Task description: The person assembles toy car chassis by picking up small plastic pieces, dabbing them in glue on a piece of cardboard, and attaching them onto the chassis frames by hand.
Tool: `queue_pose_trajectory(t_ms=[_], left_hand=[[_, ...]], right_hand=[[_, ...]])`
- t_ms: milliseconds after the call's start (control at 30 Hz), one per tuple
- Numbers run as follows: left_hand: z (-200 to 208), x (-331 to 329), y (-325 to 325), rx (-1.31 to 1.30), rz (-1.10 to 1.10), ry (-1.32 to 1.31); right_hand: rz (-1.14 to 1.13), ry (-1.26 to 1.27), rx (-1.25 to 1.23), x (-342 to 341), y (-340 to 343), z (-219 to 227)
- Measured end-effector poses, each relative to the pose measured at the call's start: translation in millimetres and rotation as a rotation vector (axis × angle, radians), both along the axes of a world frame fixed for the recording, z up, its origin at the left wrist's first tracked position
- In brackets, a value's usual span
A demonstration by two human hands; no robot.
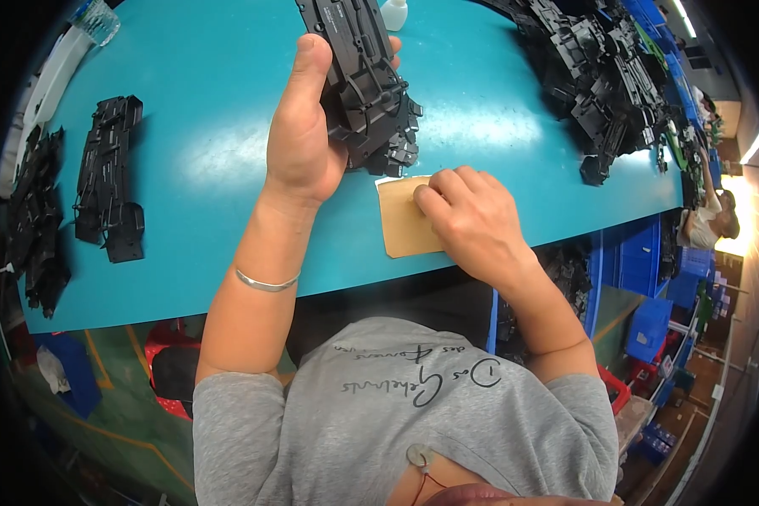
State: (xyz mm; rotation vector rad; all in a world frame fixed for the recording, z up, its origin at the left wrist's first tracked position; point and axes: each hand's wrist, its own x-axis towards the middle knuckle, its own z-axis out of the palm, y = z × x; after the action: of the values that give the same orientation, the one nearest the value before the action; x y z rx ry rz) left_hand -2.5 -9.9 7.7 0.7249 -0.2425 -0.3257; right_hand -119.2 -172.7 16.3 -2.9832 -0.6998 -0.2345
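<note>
We see our left hand (299, 139) wrapped around one long black moulded plastic part (364, 84), thumb pointing up along its near side and fingers curled behind it, so that the part stands tilted above the teal table (202, 169) rather than lying on it. Our right hand (472, 219) rests with its fingers pressed together flat on one tan sheet (401, 228), which lies on the table just below the part's lower end, close to the near edge. On the left we count one similar black part (110, 181) lying alone, with a loose row of further black pieces (38, 219) beside it at the table's end. A large heap of black parts (607, 76), too tangled to count, fills the far right. One small white bottle (394, 13) stands behind the held part.
</note>
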Motion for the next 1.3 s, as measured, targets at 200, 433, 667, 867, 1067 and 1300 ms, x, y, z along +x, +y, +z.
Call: queue_pose_trajectory(t_ms=[200,433,667,867,1067,1300], left_hand=[[1.7,0.1,0.8,-0.007,-0.009,0.01],[0.3,-2.9,-2.8,-0.093,-0.173,0.037],[-2.3,-7.4,-2.8,-0.062,-0.213,0.076],[-4.5,-5.7,-3.8,-0.073,-0.232,0.066],[-5.1,-5.1,-3.0,-0.079,-0.237,0.056],[-6.1,-7.8,-4.2,-0.081,-0.242,0.073]], right_hand=[[0.124,0.05,0.072,3.7,-1.7,6.2],[-0.43,0.391,1.388,13.7,-18.7,17.7],[-0.402,0.769,2.058,23.3,-36.9,-4.1],[-0.383,0.824,2.078,22.5,-40.6,-5.1],[-0.394,0.843,2.075,21.3,-40.7,-5.3],[-0.387,0.799,2.038,17.4,-41.0,-9.4]])
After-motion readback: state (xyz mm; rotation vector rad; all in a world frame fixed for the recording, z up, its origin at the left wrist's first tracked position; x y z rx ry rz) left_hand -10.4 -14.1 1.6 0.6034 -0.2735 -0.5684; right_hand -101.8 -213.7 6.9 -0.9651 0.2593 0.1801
